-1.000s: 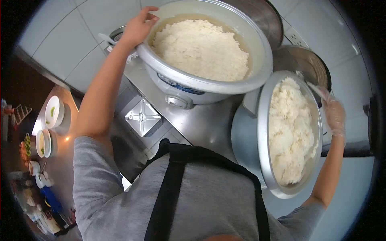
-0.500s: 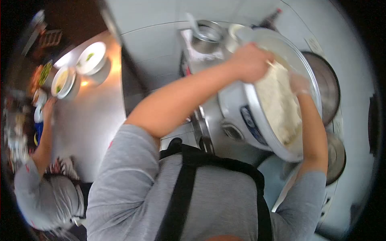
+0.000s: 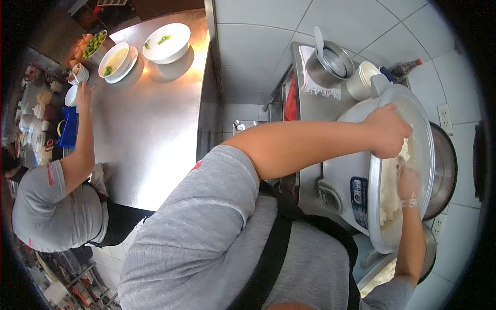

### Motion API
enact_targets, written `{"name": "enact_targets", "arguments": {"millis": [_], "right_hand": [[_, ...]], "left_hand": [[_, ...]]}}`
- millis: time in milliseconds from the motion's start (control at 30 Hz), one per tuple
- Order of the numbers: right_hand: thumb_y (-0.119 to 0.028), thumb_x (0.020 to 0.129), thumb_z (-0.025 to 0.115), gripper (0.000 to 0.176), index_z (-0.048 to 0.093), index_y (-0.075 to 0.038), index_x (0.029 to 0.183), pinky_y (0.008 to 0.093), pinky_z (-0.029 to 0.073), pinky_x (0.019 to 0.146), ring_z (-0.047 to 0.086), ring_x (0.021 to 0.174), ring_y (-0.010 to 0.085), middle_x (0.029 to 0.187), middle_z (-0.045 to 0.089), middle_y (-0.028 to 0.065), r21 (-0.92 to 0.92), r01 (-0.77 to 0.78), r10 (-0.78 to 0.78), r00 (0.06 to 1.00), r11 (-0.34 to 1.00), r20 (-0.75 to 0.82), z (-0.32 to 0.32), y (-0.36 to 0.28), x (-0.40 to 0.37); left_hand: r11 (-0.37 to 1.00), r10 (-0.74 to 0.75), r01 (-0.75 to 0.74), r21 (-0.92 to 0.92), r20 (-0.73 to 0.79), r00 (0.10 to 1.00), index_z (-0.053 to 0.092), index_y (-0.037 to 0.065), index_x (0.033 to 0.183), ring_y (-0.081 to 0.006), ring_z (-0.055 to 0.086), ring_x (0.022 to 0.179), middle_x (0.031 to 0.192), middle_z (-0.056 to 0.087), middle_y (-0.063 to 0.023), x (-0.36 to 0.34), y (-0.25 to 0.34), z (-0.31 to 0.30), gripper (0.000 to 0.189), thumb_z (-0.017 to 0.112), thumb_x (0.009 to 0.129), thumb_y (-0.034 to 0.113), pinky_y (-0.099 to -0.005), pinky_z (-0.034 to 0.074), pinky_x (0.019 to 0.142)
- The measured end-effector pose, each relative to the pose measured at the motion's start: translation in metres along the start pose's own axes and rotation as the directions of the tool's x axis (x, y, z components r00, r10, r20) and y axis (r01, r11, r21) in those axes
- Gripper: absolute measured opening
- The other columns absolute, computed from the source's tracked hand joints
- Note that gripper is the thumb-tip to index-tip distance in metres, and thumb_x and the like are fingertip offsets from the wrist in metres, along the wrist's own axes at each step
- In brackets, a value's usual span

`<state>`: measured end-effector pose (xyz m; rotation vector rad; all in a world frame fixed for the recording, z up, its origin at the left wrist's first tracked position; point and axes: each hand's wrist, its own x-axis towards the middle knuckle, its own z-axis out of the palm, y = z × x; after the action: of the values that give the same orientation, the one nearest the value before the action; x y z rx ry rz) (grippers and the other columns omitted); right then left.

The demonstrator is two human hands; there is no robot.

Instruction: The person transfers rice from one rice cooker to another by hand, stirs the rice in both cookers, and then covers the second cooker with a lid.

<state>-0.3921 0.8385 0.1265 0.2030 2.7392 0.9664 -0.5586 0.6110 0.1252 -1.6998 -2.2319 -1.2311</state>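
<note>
A large white rice cooker lies tilted on the counter, its wide mouth facing right. Inside it is a lumpy off-white mass that looks like cooked rice. My left hand is closed in a fist over the upper part of the cooker's rim, touching the top end of the white mass. What that fist grips is hidden. My right hand, in a clear plastic glove, reaches inside the mouth against the white mass. Its fingertips are hidden there.
Behind the cooker are a metal pot with a pale-handled utensil, stacked white cups and a dark bottle. More white food shows below. On the left, white bowls stand on a steel table; another person works there.
My view has turned left, so the scene sits farther right. The cooker still lies tilted, with my left fist at its rim and my right hand inside its mouth.
</note>
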Motion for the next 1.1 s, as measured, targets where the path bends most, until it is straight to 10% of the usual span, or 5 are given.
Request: {"name": "enact_targets", "arguments": {"millis": [533, 767, 1100], "right_hand": [[-0.032, 0.093, 0.049, 0.028, 0.061, -0.020, 0.115, 0.0457, 0.051, 0.065, 0.066, 0.072, 0.0333, 0.078, 0.065, 0.0177, 0.521, 0.075, -0.067, 0.997, 0.851, -0.035, -0.087, -0.051, -0.006], [-0.028, 0.096, 0.042, 0.031, 0.064, -0.008, 0.107, 0.0465, 0.052, 0.075, 0.067, 0.088, 0.0319, 0.098, 0.068, 0.0175, 0.121, -0.303, 0.293, 0.951, 0.945, 0.098, -0.013, 0.031, 0.091], [-0.027, 0.096, 0.041, 0.028, 0.062, -0.020, 0.114, 0.0470, 0.050, 0.066, 0.065, 0.075, 0.0338, 0.081, 0.065, 0.0152, 0.280, -0.012, 0.000, 0.999, 0.960, 0.043, -0.059, -0.023, 0.046]], "left_hand": [[0.996, 0.044, -0.047, -0.079, -0.041, 0.998, 0.055, 0.015, 0.116, -0.0294, 0.063, 0.092, 0.090, 0.068, -0.0093, 0.002, 0.003, -0.006, 0.027, 0.049, 0.089, 0.018, -0.0456, 0.034, 0.105], [0.995, 0.043, -0.045, -0.084, -0.028, 0.999, 0.055, 0.013, 0.115, -0.0289, 0.063, 0.090, 0.091, 0.068, -0.0082, 0.002, 0.005, -0.007, 0.027, 0.048, 0.089, 0.015, -0.0451, 0.034, 0.106], [0.999, 0.033, -0.033, -0.041, -0.012, 0.999, 0.054, 0.013, 0.117, -0.0299, 0.063, 0.089, 0.092, 0.068, -0.0095, 0.002, 0.003, -0.007, 0.029, 0.049, 0.088, 0.017, -0.0447, 0.034, 0.105]]}}
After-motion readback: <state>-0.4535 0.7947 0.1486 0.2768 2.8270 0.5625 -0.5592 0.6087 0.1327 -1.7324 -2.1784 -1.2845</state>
